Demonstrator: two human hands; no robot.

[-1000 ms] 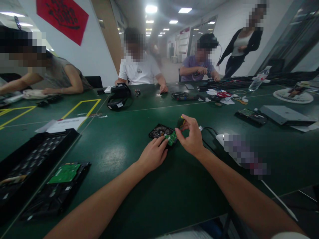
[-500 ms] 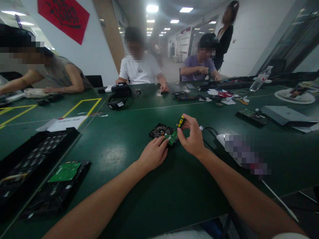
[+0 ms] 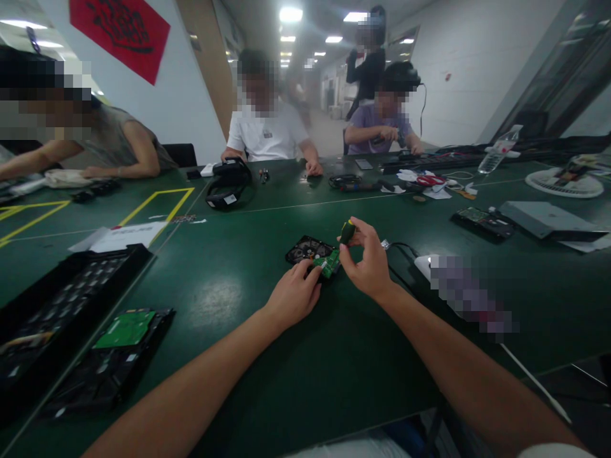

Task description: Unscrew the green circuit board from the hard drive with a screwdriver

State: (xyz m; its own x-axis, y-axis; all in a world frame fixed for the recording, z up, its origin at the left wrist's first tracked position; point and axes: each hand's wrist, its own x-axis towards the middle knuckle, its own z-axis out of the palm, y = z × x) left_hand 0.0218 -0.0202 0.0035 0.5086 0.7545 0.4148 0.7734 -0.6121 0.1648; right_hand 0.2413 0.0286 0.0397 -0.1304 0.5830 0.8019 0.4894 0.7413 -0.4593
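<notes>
- Opened drive [image 3: 305, 249]: mid-table, just beyond the left hand, left of the right hand; flat on the table [image 3: 248, 242].
- Left hand [image 3: 292, 296]: fingers slightly bent, close together, fingertips on the green board [image 3: 329, 262] at the near right part of the opened drive.
- Right hand [image 3: 366, 264]: thumb and fingers pinching the stubby handle [image 3: 348, 233], above the right edge of the green board; lower end of the tool too small to make out.
- Near side: wide bare surface between the forearms, down to the slanting table edge.
- Left side: broad open room from the opened drive to the black tray [image 3: 138, 259] and the second drive [image 3: 107, 375].
- Far side: bare strip up to the black headset [image 3: 228, 186] and the coiled cable [image 3: 344, 182].
- Right side: tighter room, with the black cable [image 3: 405, 248] and a long, white-edged item [image 3: 422, 266] near the right forearm; beyond, a third drive [image 3: 483, 224] close to the flat gray box [image 3: 548, 219].
- Table: smooth green top with a soft glare patch, thin pale lines and yellow tape.
- Opened drive: dark casing, rounded interior recess, angular green board.
- Handle: rounded, dark with yellow.
- Black tray: long, rectangular, raised walls.
- Bottle [image 3: 501, 149]: clear plastic, tilted, at the far right.
</notes>
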